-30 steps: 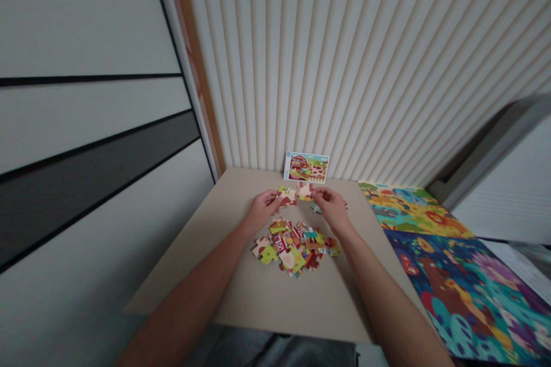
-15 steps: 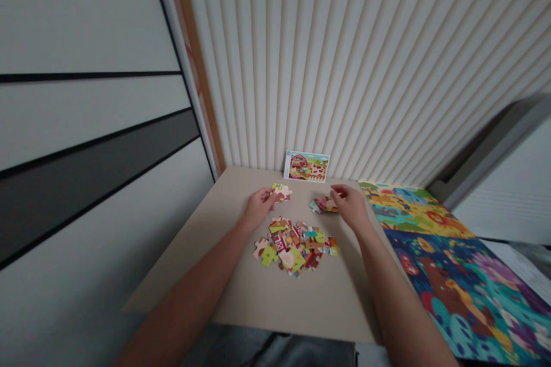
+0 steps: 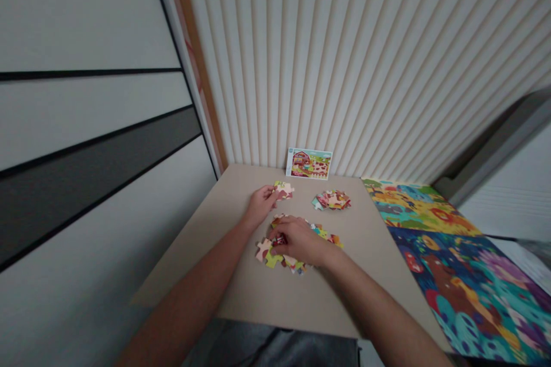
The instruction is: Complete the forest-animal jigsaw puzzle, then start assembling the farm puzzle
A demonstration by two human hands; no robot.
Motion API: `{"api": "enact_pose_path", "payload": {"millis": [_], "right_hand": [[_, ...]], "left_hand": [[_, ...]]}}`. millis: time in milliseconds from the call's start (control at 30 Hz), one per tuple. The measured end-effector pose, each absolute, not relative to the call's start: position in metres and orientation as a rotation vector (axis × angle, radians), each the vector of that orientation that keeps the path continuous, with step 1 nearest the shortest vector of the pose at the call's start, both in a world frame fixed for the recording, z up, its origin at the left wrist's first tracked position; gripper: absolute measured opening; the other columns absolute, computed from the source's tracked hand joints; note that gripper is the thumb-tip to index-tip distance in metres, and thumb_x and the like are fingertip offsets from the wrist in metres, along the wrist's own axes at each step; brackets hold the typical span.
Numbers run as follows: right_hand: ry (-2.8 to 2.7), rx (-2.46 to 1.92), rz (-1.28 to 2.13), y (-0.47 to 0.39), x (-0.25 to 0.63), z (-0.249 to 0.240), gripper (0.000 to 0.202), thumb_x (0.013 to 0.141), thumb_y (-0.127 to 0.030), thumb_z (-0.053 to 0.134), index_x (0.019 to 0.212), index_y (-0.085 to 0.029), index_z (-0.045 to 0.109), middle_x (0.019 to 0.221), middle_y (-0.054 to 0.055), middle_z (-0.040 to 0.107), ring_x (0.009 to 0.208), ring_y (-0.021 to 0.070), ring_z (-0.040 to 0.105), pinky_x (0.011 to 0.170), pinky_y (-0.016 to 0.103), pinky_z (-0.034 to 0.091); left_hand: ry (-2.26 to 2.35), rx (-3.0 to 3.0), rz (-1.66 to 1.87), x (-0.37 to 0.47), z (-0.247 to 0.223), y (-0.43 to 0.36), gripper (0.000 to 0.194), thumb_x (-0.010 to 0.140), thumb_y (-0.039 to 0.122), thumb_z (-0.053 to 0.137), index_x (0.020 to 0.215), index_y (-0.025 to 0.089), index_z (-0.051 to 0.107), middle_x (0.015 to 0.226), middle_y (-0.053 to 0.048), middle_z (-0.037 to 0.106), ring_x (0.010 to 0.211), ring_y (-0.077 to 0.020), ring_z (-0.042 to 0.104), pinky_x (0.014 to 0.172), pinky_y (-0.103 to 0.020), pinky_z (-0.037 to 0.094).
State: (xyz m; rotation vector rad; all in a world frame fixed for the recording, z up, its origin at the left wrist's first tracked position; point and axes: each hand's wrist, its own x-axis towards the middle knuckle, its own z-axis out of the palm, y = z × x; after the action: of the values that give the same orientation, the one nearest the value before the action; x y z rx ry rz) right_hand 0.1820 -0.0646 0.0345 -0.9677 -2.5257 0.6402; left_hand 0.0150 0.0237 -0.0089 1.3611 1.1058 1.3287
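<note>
My left hand (image 3: 260,206) pinches a small section of jigsaw puzzle (image 3: 284,190), yellow-green above and pink with brown spots below, at the far left part of the table. Whether it is one piece or several joined is hard to make out. My right hand (image 3: 301,241) is over the larger pile of loose puzzle pieces (image 3: 272,261), covering much of it. Its thumb and fingers are apart around a red-and-white piece (image 3: 279,239), partly hidden by the fingers. Beyond the hand lies a smaller heap of puzzle pieces (image 3: 334,200).
A farm picture card (image 3: 309,163) leans against the pleated curtain (image 3: 275,69) at the back of the beige table (image 3: 241,298). Two colourful picture sheets (image 3: 465,287) lie along the right side. White panels (image 3: 86,195) rise on the left.
My right hand has left the smaller heap and moved down and left onto the larger pile. The smaller heap is now uncovered. My left hand keeps its hold almost in place.
</note>
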Motion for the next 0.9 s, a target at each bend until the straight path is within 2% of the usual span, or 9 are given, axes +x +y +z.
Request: {"api": "enact_pose_path", "payload": {"millis": [100,167,233,367,567,733,900], "right_hand": [[-2.334,-0.95,1.015,-0.061,0.185,0.033,0.018,0.081,-0.034,0.077,0.089,-0.02,0.071,0.08,0.0,0.067,0.073,0.0144,0.059,0.067,0.025,0.042],[-2.139,-0.921,1.257,-0.057,0.188,0.034,0.023,0.083,-0.04,0.075,0.087,-0.018,0.068,0.074,-0.002,0.064,0.065,0.0124,0.056,0.06,0.023,0.041],[-1.917,-0.916,1.34,-0.05,0.192,0.036,0.029,0.081,-0.046,0.075,0.086,-0.018,0.065,0.072,-0.003,0.062,0.062,0.0115,0.054,0.058,0.023,0.042],[-1.512,-1.059,1.204,-0.03,0.205,0.038,0.038,0.072,-0.051,0.079,0.083,-0.019,0.063,0.071,-0.001,0.065,0.059,0.0118,0.054,0.057,0.024,0.042],[-1.279,-1.18,1.07,-0.013,0.218,0.03,0.042,0.065,-0.052,0.081,0.08,-0.018,0.063,0.067,0.002,0.068,0.056,0.0131,0.056,0.054,0.025,0.04],[-1.374,-1.149,1.041,-0.012,0.217,0.024,0.041,0.072,-0.054,0.077,0.084,-0.017,0.064,0.07,0.003,0.069,0.061,0.0145,0.059,0.059,0.026,0.044],[-1.648,-1.26,0.908,-0.016,0.217,0.016,0.048,0.079,-0.056,0.071,0.103,-0.014,0.071,0.082,0.005,0.071,0.067,0.0163,0.06,0.064,0.028,0.046]], "left_hand": [[1.088,1.36,1.328,0.014,-0.008,0.023,0.043,0.077,0.054,0.072,0.094,0.015,0.066,0.06,0.002,0.063,0.047,-0.0093,0.051,0.045,-0.021,0.036],[1.073,1.355,1.325,0.014,-0.007,0.023,0.043,0.077,0.055,0.072,0.094,0.015,0.066,0.061,0.002,0.064,0.048,-0.0095,0.052,0.045,-0.021,0.037],[1.048,1.348,1.319,0.014,-0.007,0.023,0.045,0.076,0.056,0.072,0.094,0.015,0.066,0.065,0.0,0.066,0.05,-0.0103,0.054,0.047,-0.021,0.038],[0.982,1.357,1.293,0.017,-0.008,0.024,0.048,0.074,0.058,0.074,0.094,0.015,0.066,0.073,-0.003,0.07,0.053,-0.0112,0.057,0.049,-0.021,0.041],[0.908,1.416,1.215,0.02,-0.007,0.018,0.046,0.077,0.055,0.073,0.097,0.014,0.067,0.067,0.0,0.067,0.05,-0.0095,0.054,0.048,-0.021,0.042],[0.91,1.43,1.188,0.02,-0.008,0.018,0.045,0.073,0.05,0.078,0.098,0.014,0.068,0.069,-0.001,0.067,0.052,-0.0105,0.057,0.049,-0.022,0.044],[0.987,1.407,1.272,0.015,-0.008,0.024,0.041,0.078,0.05,0.073,0.098,0.014,0.067,0.076,-0.003,0.069,0.054,-0.0099,0.057,0.046,-0.019,0.04]]}}
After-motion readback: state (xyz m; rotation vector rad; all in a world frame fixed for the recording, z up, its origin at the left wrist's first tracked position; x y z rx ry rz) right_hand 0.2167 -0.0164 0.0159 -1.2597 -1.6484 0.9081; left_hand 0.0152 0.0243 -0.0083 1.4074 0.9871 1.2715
